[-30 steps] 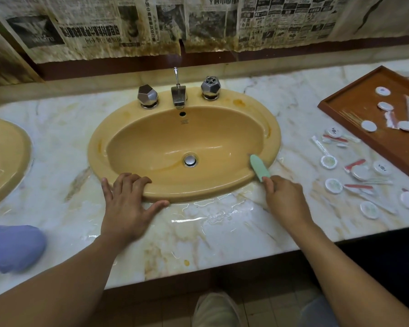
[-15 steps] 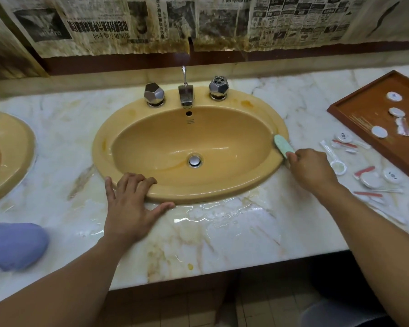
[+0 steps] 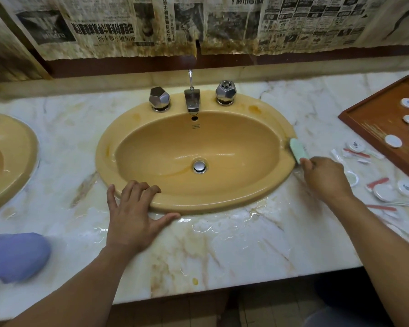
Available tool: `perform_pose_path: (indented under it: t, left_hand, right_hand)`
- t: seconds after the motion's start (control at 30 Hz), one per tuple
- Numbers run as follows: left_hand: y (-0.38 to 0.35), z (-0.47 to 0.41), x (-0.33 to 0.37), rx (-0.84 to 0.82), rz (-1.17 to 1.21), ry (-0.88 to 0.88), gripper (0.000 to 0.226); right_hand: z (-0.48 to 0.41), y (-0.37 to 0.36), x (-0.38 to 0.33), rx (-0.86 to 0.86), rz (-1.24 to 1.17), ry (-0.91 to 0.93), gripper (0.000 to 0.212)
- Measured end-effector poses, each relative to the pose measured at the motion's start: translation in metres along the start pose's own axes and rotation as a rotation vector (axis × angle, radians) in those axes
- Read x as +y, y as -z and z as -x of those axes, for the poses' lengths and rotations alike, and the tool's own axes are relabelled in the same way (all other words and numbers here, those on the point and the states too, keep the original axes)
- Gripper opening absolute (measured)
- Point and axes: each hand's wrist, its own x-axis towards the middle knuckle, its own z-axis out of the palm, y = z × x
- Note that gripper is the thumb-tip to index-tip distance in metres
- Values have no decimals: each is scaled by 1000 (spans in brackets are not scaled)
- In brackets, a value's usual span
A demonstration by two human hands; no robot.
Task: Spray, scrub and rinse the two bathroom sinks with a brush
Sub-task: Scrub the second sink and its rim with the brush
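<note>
Brush (image 3: 298,149), pale green, lies against the right outer rim of the yellow sink (image 3: 222,205), at the seam where that rim meets the marble tabletop (image 3: 234,251). The right hand (image 3: 326,179) has its grip clamped on the handle end. The head points away from that grip toward the tabletop's back edge and slightly left, so the long axis follows the curve of the rim. The right hand is much the nearer to the brush. The left hand (image 3: 132,213) rests flat on the sink's front-left rim, grip apart and holding nothing, with its thumb on the wet tabletop. The next stroke looks likely to run along the rim, toward the tap (image 3: 192,100) or back toward the front edge. The bowl holds a thin film of water and a chrome drain plug (image 3: 199,166); no water runs from the tap. A 2nd sink (image 3: 28,161) shows partly at the left edge, well apart from the brush. Near the right edge, a wooden tray (image 3: 368,123) holds small white discs (image 3: 393,140). More discs and sachets lie loose between the tray and the sink. A blurred blue object (image 3: 14,256) sits near the front-left corner.
</note>
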Motion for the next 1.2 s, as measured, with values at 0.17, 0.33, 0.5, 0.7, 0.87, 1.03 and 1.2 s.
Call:
perform_pose_path:
  t: [0.17, 0.33, 0.5, 0.7, 0.87, 1.03, 1.2]
  left_hand:
    - [0, -2, 0, -8, -13, -7, 76]
    - [0, -4, 0, 1, -44, -25, 79]
    - [6, -19, -7, -45, -101, -133, 83]
    - [0, -16, -7, 16, -68, -147, 82]
    - [-1, -17, -8, 35, -47, -144, 82]
    - [-1, -19, -10, 45, -30, -155, 81]
    - [-4, -21, -12, 60, -17, -170, 82]
  right_hand:
    - [63, -20, 13, -24, 11, 79, 41]
    - [-4, -2, 5, -17, -9, -5, 40]
    - [33, -8, 4, -37, -5, 7, 38]
    - [74, 6, -9, -202, 27, 102, 35]
    - [0, 49, -19, -107, 161, 137, 33]
    - [-47, 39, -27, -81, 213, 96, 26]
    - [-29, 27, -36, -144, 179, 39, 30]
